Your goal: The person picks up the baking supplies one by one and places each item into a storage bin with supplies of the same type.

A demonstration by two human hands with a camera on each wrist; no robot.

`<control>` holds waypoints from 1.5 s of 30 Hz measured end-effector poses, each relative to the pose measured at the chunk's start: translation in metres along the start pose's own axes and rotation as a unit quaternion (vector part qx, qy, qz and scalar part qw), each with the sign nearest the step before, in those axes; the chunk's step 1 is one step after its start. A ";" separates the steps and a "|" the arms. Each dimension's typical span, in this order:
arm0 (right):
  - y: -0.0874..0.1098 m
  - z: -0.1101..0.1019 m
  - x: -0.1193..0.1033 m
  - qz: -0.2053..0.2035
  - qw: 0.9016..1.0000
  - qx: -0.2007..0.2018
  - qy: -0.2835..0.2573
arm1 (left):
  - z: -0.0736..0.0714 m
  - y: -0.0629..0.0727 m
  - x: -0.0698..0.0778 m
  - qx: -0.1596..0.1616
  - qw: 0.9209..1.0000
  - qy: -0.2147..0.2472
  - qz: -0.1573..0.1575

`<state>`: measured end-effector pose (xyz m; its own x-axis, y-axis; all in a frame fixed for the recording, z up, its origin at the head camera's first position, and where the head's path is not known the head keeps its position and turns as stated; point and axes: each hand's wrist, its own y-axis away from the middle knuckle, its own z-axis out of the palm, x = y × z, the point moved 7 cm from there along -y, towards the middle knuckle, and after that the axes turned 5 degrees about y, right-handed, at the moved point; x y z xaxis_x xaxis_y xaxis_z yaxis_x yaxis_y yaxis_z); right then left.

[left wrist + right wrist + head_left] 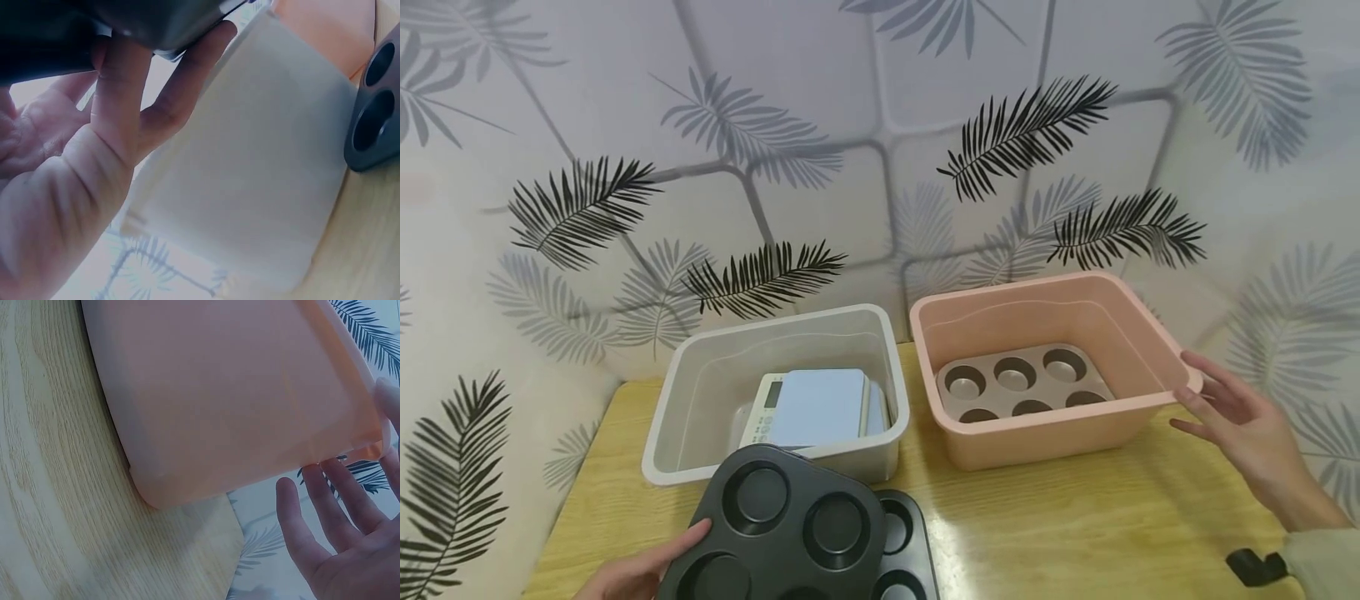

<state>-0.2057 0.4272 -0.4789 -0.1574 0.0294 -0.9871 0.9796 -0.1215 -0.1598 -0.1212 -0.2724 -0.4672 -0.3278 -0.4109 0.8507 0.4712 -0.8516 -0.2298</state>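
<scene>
In the head view my left hand (640, 575) holds a dark muffin tin (796, 510) by its left edge, raised in front of the grey bin (700, 392). From the left wrist view, the fingers (122, 87) reach under the tin's dark underside; its top is hidden there. My right hand (1247, 425) touches the right front corner of the pink bin's (1045, 437) rim. In the right wrist view its fingers (344, 500) are spread and fairly straight, just below the rim. A brown muffin tin (990, 377) lies inside the pink bin.
Another dark muffin tin (919, 554) lies on the wooden table (1022, 517), partly covered by the held one. A kitchen scale (820, 404) with a pale blue top sits in the grey bin, over another pale blue object. A leaf-patterned wall (865, 200) stands behind both bins.
</scene>
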 end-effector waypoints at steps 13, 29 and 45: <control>-0.001 0.004 -0.001 -0.019 1.000 0.003 -0.025 | 0.021 -0.070 0.038 0.030 0.995 -0.088 -0.026; 0.000 0.003 0.001 -0.020 0.999 0.002 -0.031 | 0.015 -0.145 0.068 -0.076 0.977 -0.197 0.031; 0.001 0.003 0.000 -0.038 0.998 -0.002 -0.047 | 0.005 -0.200 0.082 -0.002 0.962 -0.271 -0.034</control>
<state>-0.2051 0.4237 -0.4791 -0.2425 -0.0554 -0.9686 0.9647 -0.1193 -0.2347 -0.2381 -0.1339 -0.3487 0.1169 -0.1251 0.9852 0.4597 -0.8726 -0.1653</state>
